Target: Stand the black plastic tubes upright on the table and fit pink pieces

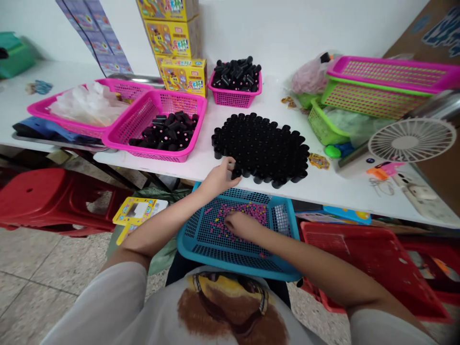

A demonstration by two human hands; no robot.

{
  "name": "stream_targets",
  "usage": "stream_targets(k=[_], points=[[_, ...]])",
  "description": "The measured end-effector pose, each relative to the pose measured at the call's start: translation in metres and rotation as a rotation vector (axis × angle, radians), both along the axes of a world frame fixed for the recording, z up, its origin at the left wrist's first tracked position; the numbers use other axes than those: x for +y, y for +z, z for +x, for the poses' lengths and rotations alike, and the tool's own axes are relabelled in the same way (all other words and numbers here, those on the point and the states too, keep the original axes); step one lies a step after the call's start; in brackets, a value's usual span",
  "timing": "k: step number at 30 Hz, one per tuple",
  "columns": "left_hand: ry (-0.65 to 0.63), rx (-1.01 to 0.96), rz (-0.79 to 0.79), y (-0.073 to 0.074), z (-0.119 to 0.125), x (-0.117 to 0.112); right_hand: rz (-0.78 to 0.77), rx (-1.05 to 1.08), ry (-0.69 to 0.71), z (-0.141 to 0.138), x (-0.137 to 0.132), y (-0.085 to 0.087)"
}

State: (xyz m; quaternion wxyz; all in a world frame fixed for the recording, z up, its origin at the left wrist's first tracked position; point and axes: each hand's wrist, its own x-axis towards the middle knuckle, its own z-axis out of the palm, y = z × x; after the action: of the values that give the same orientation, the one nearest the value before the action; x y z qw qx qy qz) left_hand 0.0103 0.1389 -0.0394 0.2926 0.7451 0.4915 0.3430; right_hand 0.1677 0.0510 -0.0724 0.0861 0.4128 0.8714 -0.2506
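Observation:
A dense cluster of upright black tubes (262,146) stands on the white table (338,187). My left hand (219,176) reaches to its near left edge and pinches one black tube (235,171). A blue mesh basket (203,237) rests on my lap, holding several small pink and yellow pieces (251,211). My right hand (241,224) lies inside the basket, fingers curled down on those pieces; I cannot tell whether it grips any.
Pink baskets (187,108) (235,98) hold more black tubes. Another pink basket (43,112) holds clear bags. Yellow boxes (185,74) are stacked at the back. Green and pink baskets (377,96), a small white fan (411,139) sit right. Red stools (39,199) (373,258) flank me.

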Motion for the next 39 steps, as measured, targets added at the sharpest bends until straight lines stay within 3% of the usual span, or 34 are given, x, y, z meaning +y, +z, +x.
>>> stream_targets(k=[3, 8, 12, 18, 22, 27, 29, 35, 39], points=[[-0.071, -0.010, -0.012, 0.005, -0.031, 0.002, 0.058, 0.216, -0.137, 0.007, 0.013, 0.025], [-0.129, -0.044, -0.046, 0.003, -0.064, 0.004, 0.216, 0.864, -0.458, 0.005, 0.055, 0.055], [-0.131, -0.124, -0.025, -0.003, -0.064, 0.006, 0.204, 0.844, -0.479, -0.008, 0.077, 0.058], [-0.174, -0.193, -0.055, -0.004, -0.065, 0.006, 0.184, 0.814, -0.551, -0.011, 0.080, 0.051], [-0.191, -0.214, -0.093, -0.004, -0.068, 0.008, 0.023, 0.897, -0.606, -0.017, 0.080, 0.050], [-0.201, -0.205, -0.108, -0.003, -0.070, 0.010, -0.440, 1.056, -0.839, -0.032, 0.080, 0.046], [-0.201, -0.199, -0.108, -0.004, -0.070, 0.010, -0.557, 1.075, -0.914, -0.037, 0.081, 0.046], [-0.210, -0.190, -0.139, -0.003, -0.071, 0.011, -0.674, 1.096, -1.031, -0.042, 0.085, 0.048], [-0.193, -0.174, -0.128, -0.003, -0.071, 0.014, -0.687, 1.122, -1.007, -0.045, 0.085, 0.045]])
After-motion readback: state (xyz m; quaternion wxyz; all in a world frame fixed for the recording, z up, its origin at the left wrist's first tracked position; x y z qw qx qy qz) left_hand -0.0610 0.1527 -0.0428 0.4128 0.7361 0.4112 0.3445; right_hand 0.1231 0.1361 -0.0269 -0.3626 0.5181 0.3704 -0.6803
